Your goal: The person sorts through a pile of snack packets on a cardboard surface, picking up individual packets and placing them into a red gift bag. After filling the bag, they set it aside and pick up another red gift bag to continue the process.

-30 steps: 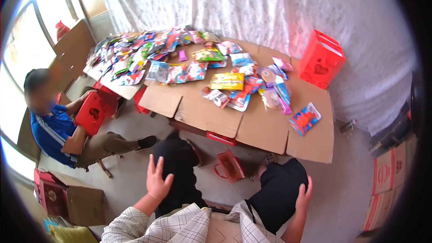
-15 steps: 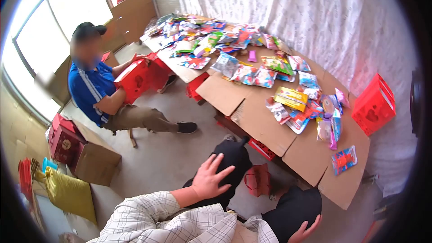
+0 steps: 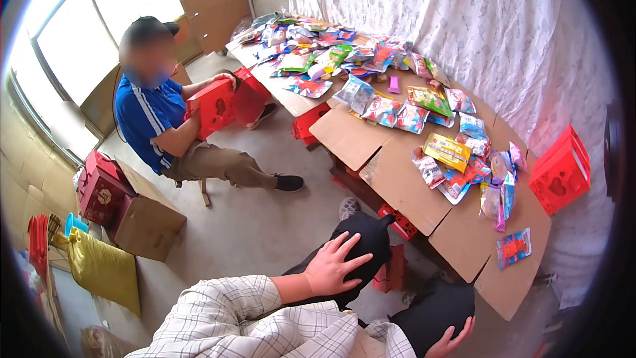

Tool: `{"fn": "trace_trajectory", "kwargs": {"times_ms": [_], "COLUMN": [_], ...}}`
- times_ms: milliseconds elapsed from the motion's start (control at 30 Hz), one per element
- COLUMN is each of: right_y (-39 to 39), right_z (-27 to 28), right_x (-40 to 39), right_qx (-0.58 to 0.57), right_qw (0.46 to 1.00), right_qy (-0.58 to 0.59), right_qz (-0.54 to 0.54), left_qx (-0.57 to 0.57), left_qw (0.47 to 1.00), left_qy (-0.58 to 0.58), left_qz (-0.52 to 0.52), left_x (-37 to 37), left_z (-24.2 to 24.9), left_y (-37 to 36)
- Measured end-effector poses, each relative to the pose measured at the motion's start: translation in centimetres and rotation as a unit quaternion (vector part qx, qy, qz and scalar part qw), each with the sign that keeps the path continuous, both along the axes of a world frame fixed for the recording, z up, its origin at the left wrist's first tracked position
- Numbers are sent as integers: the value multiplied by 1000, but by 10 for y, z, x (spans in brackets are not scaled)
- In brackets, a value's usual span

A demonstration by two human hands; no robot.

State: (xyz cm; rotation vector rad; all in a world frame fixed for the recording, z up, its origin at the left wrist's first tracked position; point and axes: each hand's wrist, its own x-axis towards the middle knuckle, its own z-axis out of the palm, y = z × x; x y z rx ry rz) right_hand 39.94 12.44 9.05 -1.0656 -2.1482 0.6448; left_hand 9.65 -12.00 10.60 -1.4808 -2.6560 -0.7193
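Snack packets [image 3: 447, 152] lie loose on the tabletop [image 3: 401, 189]. Judged light, soft and slippery, contents crushable; sealed edges suit the grip. Left hand [image 3: 336, 268] open, empty, on the left knee [image 3: 372, 235]; right hand [image 3: 451, 343] open, empty, against the right leg [image 3: 440, 308].

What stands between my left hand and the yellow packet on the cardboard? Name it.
From the left hand, the near edge of the cardboard comes first, then a red-and-white packet just short of the yellow packet. Nothing visible lies on top of the yellow one.
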Motion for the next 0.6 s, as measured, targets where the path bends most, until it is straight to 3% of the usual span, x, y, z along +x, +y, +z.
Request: {"fn": "trace_trajectory", "kwargs": {"times_ms": [600], "right_y": [1], "right_z": [-1], "right_x": [-3], "right_qx": [41], "right_qw": [999], "right_qy": [5], "right_qz": [4], "left_qx": [6], "left_qw": [1000], "left_qy": [-20], "left_qz": [-6], "left_x": [-1], "left_z": [-3], "left_y": [-4]}}
